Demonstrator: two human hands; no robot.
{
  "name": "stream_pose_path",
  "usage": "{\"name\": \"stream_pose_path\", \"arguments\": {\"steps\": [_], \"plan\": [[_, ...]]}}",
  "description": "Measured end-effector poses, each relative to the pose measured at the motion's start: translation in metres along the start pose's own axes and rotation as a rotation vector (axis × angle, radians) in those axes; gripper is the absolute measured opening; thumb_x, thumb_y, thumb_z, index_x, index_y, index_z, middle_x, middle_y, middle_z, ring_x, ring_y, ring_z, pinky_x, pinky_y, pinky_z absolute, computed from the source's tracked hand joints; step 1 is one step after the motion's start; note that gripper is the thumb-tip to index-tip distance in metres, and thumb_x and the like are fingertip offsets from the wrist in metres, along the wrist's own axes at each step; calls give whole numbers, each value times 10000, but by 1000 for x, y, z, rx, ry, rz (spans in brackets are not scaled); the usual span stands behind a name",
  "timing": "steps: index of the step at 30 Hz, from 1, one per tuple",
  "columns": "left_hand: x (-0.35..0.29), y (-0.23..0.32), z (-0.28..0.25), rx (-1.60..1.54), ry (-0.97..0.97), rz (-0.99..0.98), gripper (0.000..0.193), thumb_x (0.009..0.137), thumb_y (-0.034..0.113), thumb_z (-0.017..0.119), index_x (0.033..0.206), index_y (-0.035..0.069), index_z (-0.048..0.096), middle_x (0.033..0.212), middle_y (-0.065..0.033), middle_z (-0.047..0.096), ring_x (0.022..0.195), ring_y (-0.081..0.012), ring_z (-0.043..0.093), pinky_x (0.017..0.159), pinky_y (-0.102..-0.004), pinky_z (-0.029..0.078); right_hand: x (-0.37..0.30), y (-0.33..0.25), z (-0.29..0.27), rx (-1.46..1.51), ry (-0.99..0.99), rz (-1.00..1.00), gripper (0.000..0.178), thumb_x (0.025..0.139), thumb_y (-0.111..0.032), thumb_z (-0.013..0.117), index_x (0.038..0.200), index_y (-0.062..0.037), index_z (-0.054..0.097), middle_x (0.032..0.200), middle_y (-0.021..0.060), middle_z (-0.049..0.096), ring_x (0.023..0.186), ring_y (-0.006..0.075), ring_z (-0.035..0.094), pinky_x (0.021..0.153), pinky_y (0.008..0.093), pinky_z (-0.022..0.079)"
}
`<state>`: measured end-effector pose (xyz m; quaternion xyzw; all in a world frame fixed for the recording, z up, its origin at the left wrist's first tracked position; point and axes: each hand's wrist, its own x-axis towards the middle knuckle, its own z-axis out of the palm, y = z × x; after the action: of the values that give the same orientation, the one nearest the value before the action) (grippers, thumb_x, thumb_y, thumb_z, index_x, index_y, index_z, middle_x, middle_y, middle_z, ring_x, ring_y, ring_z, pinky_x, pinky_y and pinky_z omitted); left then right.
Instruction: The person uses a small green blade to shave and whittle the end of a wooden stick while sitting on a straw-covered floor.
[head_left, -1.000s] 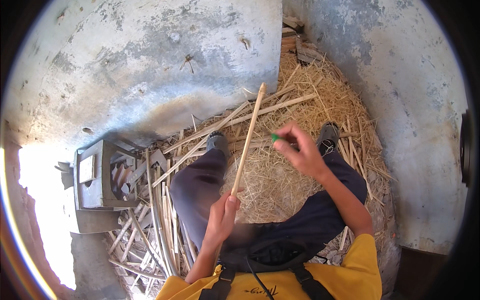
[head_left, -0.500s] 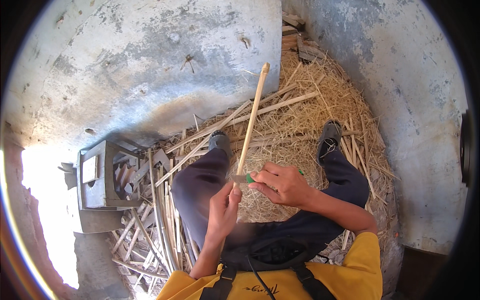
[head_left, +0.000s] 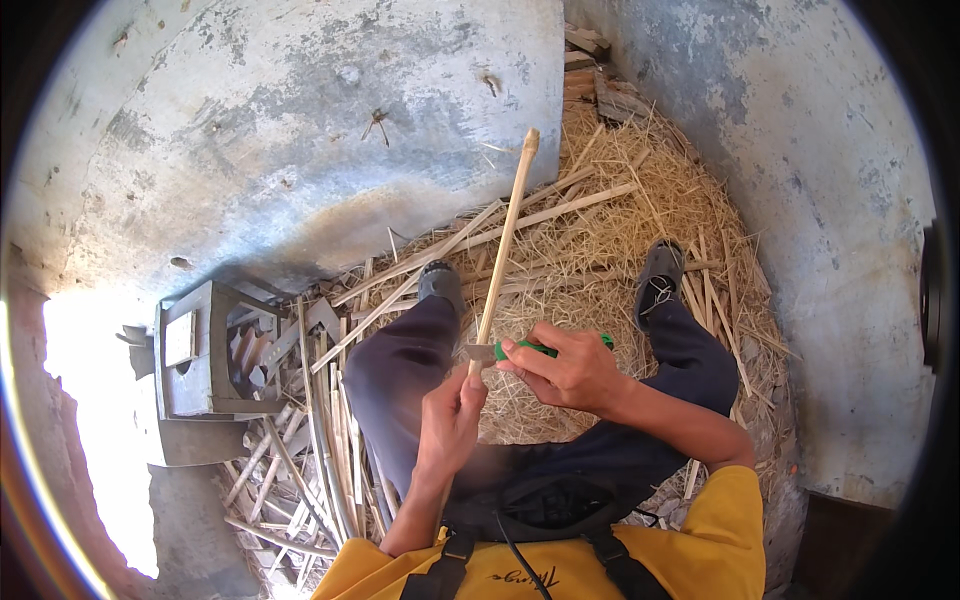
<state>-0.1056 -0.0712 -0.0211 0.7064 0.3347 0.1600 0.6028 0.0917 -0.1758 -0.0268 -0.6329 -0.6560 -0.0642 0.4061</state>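
My left hand (head_left: 450, 412) is closed around the near end of a long, pale bamboo stick (head_left: 507, 245), which slants up and away with a knobbed far tip. My right hand (head_left: 570, 370) grips a knife (head_left: 540, 349) by its green handle. The short metal blade lies across the stick, touching it just beyond my left thumb. My right fingers cover part of the handle, and its green end shows past the knuckles.
Straw-like shavings (head_left: 590, 240) cover the floor between my shoes. Split bamboo strips (head_left: 345, 450) lie piled at the left, beside a grey wooden box frame (head_left: 200, 400). Weathered walls (head_left: 330, 100) rise ahead and at the right. A bright opening (head_left: 95, 430) is at far left.
My right hand has turned slightly, so more of the knife's green handle and blade now shows. The blade sits slightly nearer on the stick, whose far tip has dipped a little.
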Motion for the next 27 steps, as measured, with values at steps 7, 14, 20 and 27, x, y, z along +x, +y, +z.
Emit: {"name": "stream_pose_path", "arguments": {"steps": [7, 14, 20, 27], "plan": [[-4, -3, 0, 77, 5, 9, 347, 1164, 260, 505, 1120, -36, 680, 744, -16, 489, 728, -102, 433, 648, -321, 417, -1, 5, -1, -34, 1, -17, 282, 934, -263, 841, 1173, -133, 767, 787, 21, 534, 560, 170, 597, 431, 343, 428], [-5, -4, -2, 100, 3, 71, 462, 1188, 325, 462, 1346, -49, 682, 731, 61, 447, 661, -39, 389, 587, -251, 336, 7, 6, -1, -31, 55, -19, 232, 912, -223, 864, 1106, -122, 787, 736, 13, 536, 517, 169, 549, 417, 353, 408], [-14, -3, -3, 163, -13, 53, 437, 1176, 308, 482, 1359, -33, 687, 727, 55, 445, 675, -48, 405, 598, -265, 351, 9, 38, -4, -98, 145, 16, 179, 930, -170, 841, 1082, -98, 779, 876, 80, 725, 652, 244, 679, 546, 363, 527], [-38, -18, -14, 188, -38, -17, 335, 1124, 185, 553, 1340, -37, 683, 736, -38, 504, 682, -112, 457, 626, -311, 407, 33, 94, -35, 78, 186, 321, 172, 1024, -209, 754, 1060, -44, 721, 875, 94, 742, 711, 227, 682, 664, 367, 524]]}}
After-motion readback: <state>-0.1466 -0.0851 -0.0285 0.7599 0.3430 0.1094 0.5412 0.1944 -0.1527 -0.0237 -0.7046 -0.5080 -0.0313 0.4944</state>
